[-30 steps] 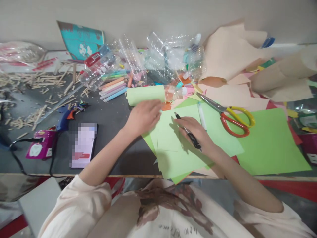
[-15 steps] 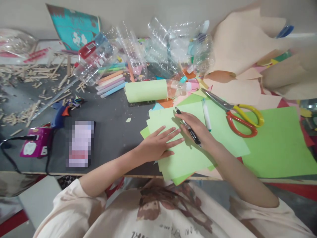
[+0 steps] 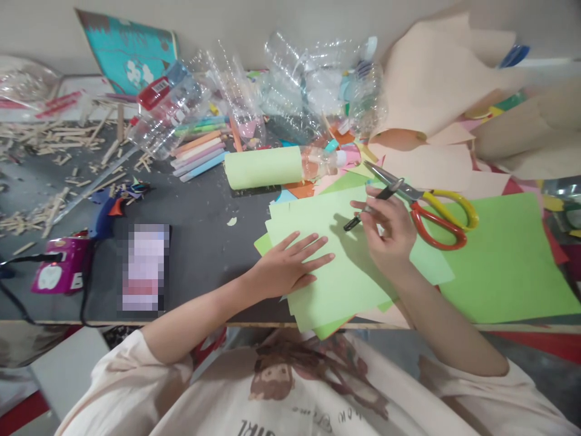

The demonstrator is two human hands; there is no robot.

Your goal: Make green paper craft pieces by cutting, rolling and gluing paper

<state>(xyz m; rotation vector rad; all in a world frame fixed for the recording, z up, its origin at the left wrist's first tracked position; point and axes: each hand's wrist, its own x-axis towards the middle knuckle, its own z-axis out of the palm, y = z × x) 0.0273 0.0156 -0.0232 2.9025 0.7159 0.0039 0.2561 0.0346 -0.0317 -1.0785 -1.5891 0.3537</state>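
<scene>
**Pen lifted over the green paper**

We see the left hand (image 3: pixel 290 267) lying flat, fingers spread and released, pressing on the top light green sheet (image 3: pixel 327 293) at the near edge of the table (image 3: pixel 200 206). The right hand (image 3: pixel 391 235) has its fingers clenched around a black pen (image 3: pixel 353 222), tilted above the same sheet. Its tip seems clear of the paper. The scissors (image 3: pixel 431 206) lie just beside that hand.

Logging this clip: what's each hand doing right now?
Left hand: open, flat on the light green paper.
Right hand: closed around a black pen.
</scene>
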